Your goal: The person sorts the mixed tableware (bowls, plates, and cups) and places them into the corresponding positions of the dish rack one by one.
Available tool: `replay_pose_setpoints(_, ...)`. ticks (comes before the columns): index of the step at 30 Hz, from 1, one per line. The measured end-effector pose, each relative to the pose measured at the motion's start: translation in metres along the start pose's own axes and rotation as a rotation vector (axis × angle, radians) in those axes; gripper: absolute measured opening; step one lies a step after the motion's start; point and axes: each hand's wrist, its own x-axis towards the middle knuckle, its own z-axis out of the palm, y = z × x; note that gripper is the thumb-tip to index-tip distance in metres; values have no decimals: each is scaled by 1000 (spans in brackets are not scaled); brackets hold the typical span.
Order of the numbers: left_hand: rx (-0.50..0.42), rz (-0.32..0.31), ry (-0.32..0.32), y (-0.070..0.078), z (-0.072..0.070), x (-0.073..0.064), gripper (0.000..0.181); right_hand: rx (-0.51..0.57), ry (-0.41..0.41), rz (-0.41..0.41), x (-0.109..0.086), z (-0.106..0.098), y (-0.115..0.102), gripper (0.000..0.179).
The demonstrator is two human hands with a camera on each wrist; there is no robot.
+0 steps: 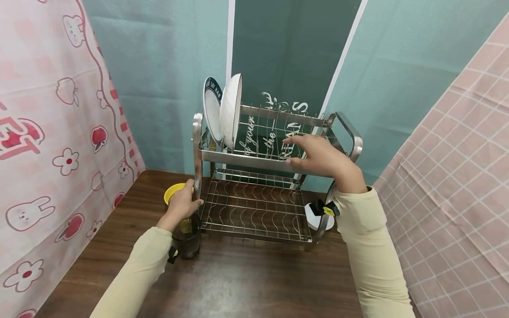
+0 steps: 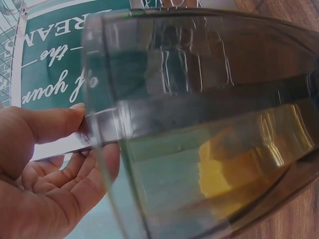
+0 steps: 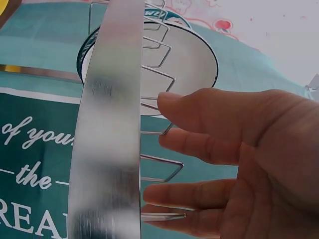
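Observation:
A two-tier metal dish rack [image 1: 254,161] stands on a wooden table. My left hand [image 1: 182,203] is at the rack's left post [image 1: 197,172], thumb and fingers curled round the metal in the left wrist view. Below that hand stands a tinted drinking glass [image 1: 187,243], which fills much of the left wrist view. A yellow round-rimmed object [image 1: 172,192] is partly hidden behind the hand. My right hand [image 1: 318,154] hovers with loosely extended fingers over the upper tier's front rail [image 3: 107,124], holding nothing. A white bowl [image 1: 230,110] and a dark-rimmed plate [image 1: 212,108] stand upright at the upper tier's left end.
The lower tier [image 1: 254,207] has wavy wire slots. A white object [image 1: 318,218] lies behind the rack's right post, partly hidden. Teal cloth [image 1: 159,88] with a dark green lettered panel hangs behind; patterned cloths flank the wooden table [image 1: 238,282].

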Motion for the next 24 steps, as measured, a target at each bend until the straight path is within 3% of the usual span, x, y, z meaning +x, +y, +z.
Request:
replay_pose_setpoints(11, -4, -1, -4, 1, 0, -2, 41, -25, 94, 1, -23, -3, -1, 47)
replay_pose_setpoints(24, -8, 20, 11, 1, 0, -2, 41, 31, 172, 22, -53, -2, 11, 49)
